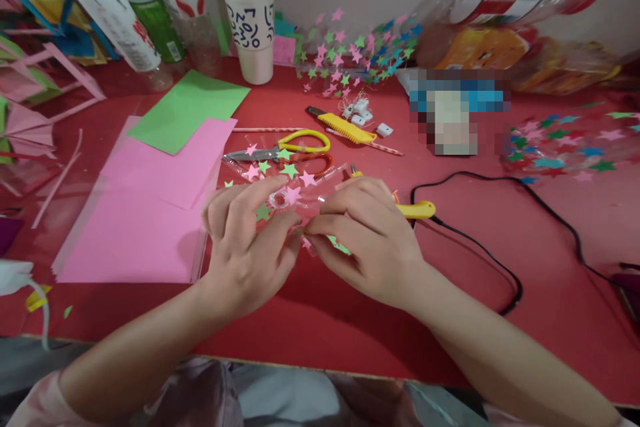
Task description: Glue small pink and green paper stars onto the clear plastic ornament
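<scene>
Both my hands meet over the middle of the red table (500, 267). My left hand (245, 247) and my right hand (365, 240) pinch a clear plastic piece (287, 199) stuck with pink and green paper stars. Fingertips of both hands press together at its near edge. Just behind it lie yellow-handled scissors (295, 145) and a yellow tool (415, 209) with a black cord (500, 267) partly under my right hand.
Pink paper sheets (145, 213) and a green sheet (187, 107) lie to the left. A yellow utility knife (345, 127), white cup (250, 13), plastic bottles (120, 13) and star-covered clear plastic (360, 53) stand behind. More stars (565, 140) lie at the right.
</scene>
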A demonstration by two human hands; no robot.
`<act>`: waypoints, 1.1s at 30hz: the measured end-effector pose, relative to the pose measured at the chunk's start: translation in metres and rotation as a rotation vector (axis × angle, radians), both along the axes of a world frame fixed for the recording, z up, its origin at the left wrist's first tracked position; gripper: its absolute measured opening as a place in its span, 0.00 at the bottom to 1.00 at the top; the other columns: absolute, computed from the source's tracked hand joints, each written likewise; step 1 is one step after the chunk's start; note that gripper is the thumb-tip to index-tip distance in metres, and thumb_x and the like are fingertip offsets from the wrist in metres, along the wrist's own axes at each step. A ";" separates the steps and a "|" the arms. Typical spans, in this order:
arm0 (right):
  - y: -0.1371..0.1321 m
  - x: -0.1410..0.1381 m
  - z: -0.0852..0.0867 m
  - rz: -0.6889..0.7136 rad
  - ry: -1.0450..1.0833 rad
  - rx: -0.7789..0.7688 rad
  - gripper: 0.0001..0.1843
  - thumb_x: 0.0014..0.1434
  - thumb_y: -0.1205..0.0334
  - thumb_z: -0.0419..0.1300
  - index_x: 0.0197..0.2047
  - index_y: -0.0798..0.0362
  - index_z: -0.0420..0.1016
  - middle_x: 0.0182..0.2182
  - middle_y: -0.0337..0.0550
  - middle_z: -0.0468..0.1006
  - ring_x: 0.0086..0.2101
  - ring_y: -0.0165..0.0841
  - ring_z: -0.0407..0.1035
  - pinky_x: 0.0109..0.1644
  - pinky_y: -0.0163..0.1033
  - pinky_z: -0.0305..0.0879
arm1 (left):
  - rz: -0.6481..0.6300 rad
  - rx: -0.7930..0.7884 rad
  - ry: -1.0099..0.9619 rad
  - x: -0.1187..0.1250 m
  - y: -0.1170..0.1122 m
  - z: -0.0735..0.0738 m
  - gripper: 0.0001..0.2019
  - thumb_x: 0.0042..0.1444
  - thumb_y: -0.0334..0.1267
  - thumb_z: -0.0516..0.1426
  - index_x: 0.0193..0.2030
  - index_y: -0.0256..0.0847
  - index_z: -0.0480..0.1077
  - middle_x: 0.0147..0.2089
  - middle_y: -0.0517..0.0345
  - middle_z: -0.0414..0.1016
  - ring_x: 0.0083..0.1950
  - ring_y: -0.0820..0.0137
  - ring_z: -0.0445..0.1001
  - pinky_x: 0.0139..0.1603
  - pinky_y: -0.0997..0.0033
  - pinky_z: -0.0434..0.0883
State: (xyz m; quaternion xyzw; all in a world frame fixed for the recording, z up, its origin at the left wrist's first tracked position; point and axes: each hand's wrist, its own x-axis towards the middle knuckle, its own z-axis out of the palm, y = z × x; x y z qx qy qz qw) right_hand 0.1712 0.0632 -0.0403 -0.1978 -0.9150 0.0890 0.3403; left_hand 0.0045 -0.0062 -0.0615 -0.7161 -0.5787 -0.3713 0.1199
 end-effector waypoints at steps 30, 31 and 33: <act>-0.006 -0.004 0.000 -0.057 -0.024 -0.094 0.04 0.58 0.70 0.57 0.33 0.54 0.71 0.30 0.41 0.74 0.33 0.32 0.63 0.39 0.41 0.58 | -0.120 -0.138 -0.045 -0.002 -0.005 0.005 0.04 0.57 0.29 0.53 0.38 0.41 0.67 0.59 0.44 0.66 0.56 0.55 0.66 0.53 0.50 0.63; -0.006 -0.003 0.001 -0.052 -0.045 -0.105 0.04 0.58 0.70 0.57 0.33 0.54 0.71 0.30 0.41 0.74 0.32 0.32 0.63 0.38 0.41 0.58 | -0.121 -0.146 -0.047 -0.002 -0.005 0.005 0.04 0.57 0.29 0.53 0.38 0.41 0.66 0.58 0.44 0.66 0.55 0.56 0.67 0.53 0.50 0.63; -0.007 -0.002 0.004 -0.028 -0.101 -0.134 0.04 0.58 0.70 0.56 0.33 0.55 0.72 0.31 0.42 0.74 0.33 0.32 0.63 0.38 0.40 0.58 | -0.125 -0.168 -0.045 -0.002 -0.008 0.004 0.05 0.57 0.29 0.53 0.39 0.41 0.67 0.58 0.45 0.66 0.54 0.56 0.66 0.53 0.49 0.63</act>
